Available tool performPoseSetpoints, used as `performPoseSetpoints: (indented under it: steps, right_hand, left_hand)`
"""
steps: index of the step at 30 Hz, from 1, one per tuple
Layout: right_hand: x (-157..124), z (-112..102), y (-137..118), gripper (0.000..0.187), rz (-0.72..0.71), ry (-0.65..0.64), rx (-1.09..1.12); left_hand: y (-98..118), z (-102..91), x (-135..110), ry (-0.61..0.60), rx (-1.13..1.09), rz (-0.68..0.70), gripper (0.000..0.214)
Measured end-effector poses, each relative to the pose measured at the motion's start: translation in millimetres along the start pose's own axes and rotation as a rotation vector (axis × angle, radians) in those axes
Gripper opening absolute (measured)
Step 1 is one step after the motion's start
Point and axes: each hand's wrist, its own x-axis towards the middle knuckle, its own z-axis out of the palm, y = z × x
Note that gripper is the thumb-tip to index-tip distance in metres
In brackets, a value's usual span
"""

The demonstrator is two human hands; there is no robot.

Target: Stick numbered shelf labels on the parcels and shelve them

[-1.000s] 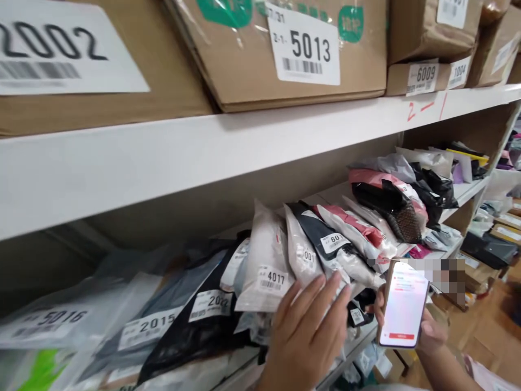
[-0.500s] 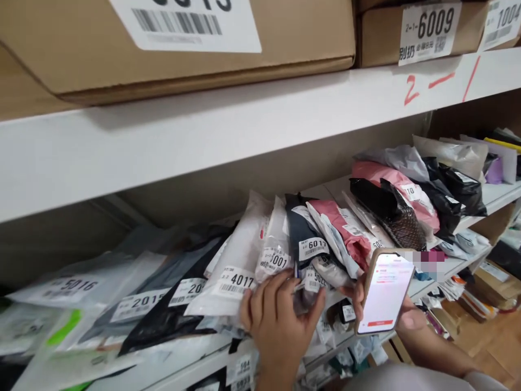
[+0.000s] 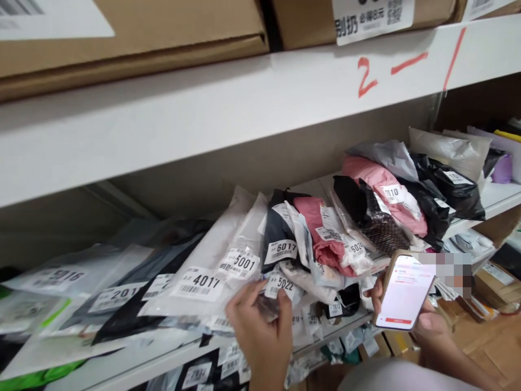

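Left hand (image 3: 260,331): curled shut, fingers and thumb pinching a dark bag (image 3: 268,305) at the front of the pile, just under the 5022 label (image 3: 280,283).
Right hand (image 3: 429,325): wrapped round the phone (image 3: 405,293), screen lit and turned toward me, held just right of the pile.
Change: a second ago my left hand lay flat and open over the bags near 4017. Now it has dropped to the front edge and closed. The phone has stayed in my right hand throughout.
Meaning: I judge I have gone from sweeping over labels to taking hold of one bag, with the screen close by to compare.
Small bags (image 3: 228,369): more labelled ones under the shelf edge, numbers too small to read.
Shelf (image 3: 179,352): holds soft mailer bags leaning in an overlapping fan, labels outward.
In the fan: 4017 bag (image 3: 199,282), 5001 bag (image 3: 240,264) and 6017 bag (image 3: 280,251), left to right, each touching the next.
Farther right: pink bag (image 3: 321,228), then a black mesh bag (image 3: 374,222), heaped with others.
Top shelf (image 3: 244,103): red mark (image 3: 362,76) on its lip.
Cartons (image 3: 163,27): standing on it, shut, contents hidden.
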Motion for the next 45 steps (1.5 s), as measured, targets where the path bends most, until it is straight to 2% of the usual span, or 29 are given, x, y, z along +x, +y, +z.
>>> performPoseSetpoints:
  steps: [2,4,6,7,9,10,12,15,18,23,27,32,34,37,39,40,42,43,45]
  right_hand:
    - [-5.2,-6.1,-9.5,0.066,-0.03,-0.016,0.003]
    - [-11.1,-11.2,-18.7,0.065,-0.001,0.012,0.025]
    - [-17.5,-16.4,-26.8,0.065,0.04,0.058,0.053]
    - [-20.7,-19.4,-30.3,0.065,0.056,0.063,0.06]
    - [-26.8,-26.9,-35.7,0.065,0.072,0.021,0.057]
    - [-29.8,-31.5,-37.5,0.065,0.076,0.004,0.053]
    - [-35.8,-42.0,-39.4,0.065,0.082,0.005,0.054]
    - [-45.7,-59.9,-39.5,0.066,0.041,0.057,0.081]
    - [-57.3,-76.4,-41.9,0.063,-0.023,0.121,0.133]
    - [-76.5,-93.3,-56.4,0.057,0.004,0.403,0.247]
    - [-86.7,-103.1,-67.0,0.061,-0.03,0.426,0.263]
    - [-96.9,-112.9,-74.5,0.063,0.016,0.428,0.255]
    - [-100.6,-118.4,-74.7,0.065,0.035,0.404,0.235]
    - [-104.1,-128.8,-72.2,0.066,0.069,0.358,0.204]
    - [-104.7,-135.7,-69.7,0.066,0.081,0.328,0.195]
    - [-104.7,-138.6,-68.6,0.067,0.083,0.312,0.192]
    - [-104.6,-142.9,-66.8,0.068,0.091,0.278,0.182]
    - [-104.7,-144.2,-66.3,0.068,0.1,0.262,0.175]
    - [-104.9,-145.0,-66.2,0.065,0.102,0.242,0.164]
  left_hand:
    - [9.4,-0.5,4.3,0.15,0.058,0.075,0.031]
    - [22.0,-0.1,9.6,0.24,0.06,0.315,0.032]
    - [36.6,2.9,13.6,0.175,0.019,0.517,0.027]
    - [43.9,5.7,14.5,0.108,0.016,0.548,0.024]
    - [55.7,13.7,13.6,0.016,0.067,0.491,0.021]
    - [59.5,18.3,11.9,0.012,0.1,0.443,0.017]
    - [62.4,26.9,7.2,0.068,0.145,0.358,0.009]
    - [58.6,35.0,1.5,0.157,0.157,0.288,0.008]
    - [52.4,37.9,-0.1,0.192,0.148,0.254,0.008]
    - [44.4,42.2,-2.4,0.213,0.178,0.205,0.015]
    - [41.2,45.4,-8.3,0.219,0.253,0.172,0.02]
    - [47.2,46.7,-9.4,0.193,0.305,0.19,0.019]
    - [58.1,47.3,-4.0,0.187,0.275,0.162,0.022]
    - [88.3,49.4,9.9,0.325,0.151,0.167,0.026]
    - [116.4,52.3,21.2,0.411,0.081,0.328,0.02]
    - [131.7,54.8,27.0,0.411,0.043,0.439,0.017]
    - [161.1,63.0,37.5,0.318,-0.023,0.642,0.019]
    - [173.4,69.1,41.6,0.237,-0.047,0.701,0.022]
    - [188.9,84.8,46.3,0.055,-0.03,0.732,0.026]
